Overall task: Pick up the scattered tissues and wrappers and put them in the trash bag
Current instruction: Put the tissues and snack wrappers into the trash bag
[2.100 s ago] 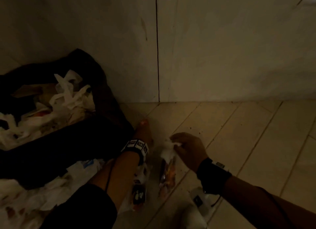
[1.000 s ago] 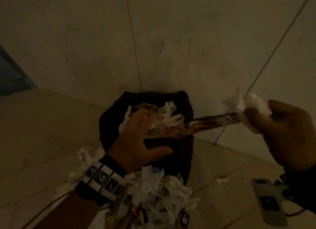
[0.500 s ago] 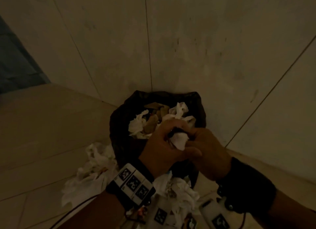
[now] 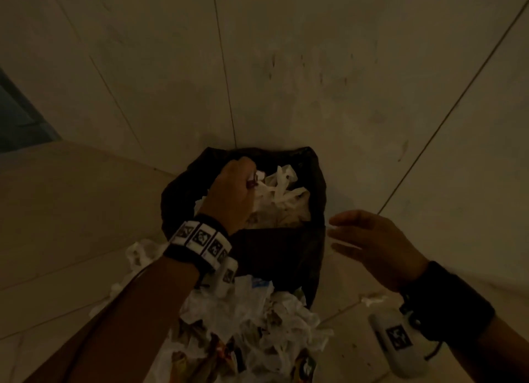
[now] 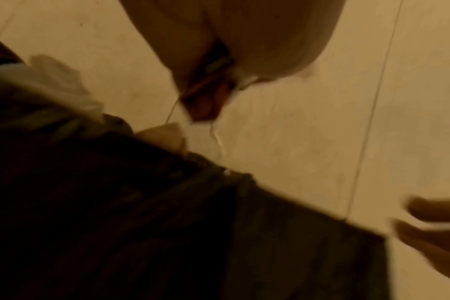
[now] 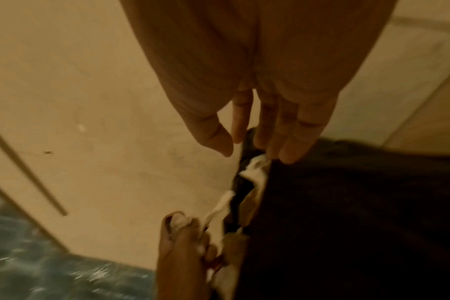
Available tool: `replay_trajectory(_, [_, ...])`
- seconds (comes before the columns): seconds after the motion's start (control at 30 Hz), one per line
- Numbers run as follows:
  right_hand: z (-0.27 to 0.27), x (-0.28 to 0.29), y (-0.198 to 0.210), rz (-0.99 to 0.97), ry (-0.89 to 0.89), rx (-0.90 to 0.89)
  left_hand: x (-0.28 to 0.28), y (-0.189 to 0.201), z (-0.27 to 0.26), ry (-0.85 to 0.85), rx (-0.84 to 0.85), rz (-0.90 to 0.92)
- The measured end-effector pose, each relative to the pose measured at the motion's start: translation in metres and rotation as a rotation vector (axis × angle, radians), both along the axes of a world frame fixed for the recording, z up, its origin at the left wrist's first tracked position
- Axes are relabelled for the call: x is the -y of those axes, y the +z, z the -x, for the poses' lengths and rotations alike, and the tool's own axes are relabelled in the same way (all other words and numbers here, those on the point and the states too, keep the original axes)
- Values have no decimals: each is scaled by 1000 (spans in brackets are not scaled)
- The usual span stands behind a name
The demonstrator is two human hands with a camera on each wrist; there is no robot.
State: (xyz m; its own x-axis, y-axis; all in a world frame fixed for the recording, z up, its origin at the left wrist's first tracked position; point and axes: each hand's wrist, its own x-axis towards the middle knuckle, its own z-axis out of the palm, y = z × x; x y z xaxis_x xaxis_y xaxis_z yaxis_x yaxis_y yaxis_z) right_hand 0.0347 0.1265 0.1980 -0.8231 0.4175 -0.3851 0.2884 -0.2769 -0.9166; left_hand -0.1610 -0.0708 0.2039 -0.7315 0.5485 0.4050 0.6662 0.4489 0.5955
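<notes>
A black trash bag (image 4: 286,256) stands open against the wall, with white tissues (image 4: 282,193) and wrappers inside. My left hand (image 4: 232,193) is over the bag's mouth, fingers curled round a reddish wrapper and a bit of tissue (image 4: 256,179). The left wrist view shows the wrapper (image 5: 206,95) gripped in that hand above the bag (image 5: 141,223). My right hand (image 4: 369,239) hovers at the bag's right side with fingers straight and nothing in it. In the right wrist view its fingers (image 6: 290,138) point down beside the bag (image 6: 347,223).
A heap of crumpled tissues and coloured wrappers (image 4: 252,325) lies on the tiled floor in front of the bag. One small tissue scrap (image 4: 373,300) lies at the right. The tiled wall (image 4: 315,67) is just behind the bag. A dark doorway (image 4: 17,116) is at the left.
Half a second ago both hands held the wrapper and tissue together above the bag. The right hand has let go and drawn away to the right; the left hand has moved into the bag's mouth.
</notes>
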Motion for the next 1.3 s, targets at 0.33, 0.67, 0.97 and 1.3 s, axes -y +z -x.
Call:
replay_trajectory(0.33, [-76, -78, -194, -732, 236, 557, -6, -47, 30, -122, 212, 773])
replay_trajectory(0.67, [-72, -75, -272, -878, 696, 821, -30, -42, 40, -81, 192, 1072])
replay_trajectory(0.97, [-104, -76, -277, -689, 527, 933, -32, -36, 36, -101, 216, 1150])
replay_trajectory(1.3, [-98, 24, -217, -823, 862, 333, 0, 15, -30, -101, -533, 197])
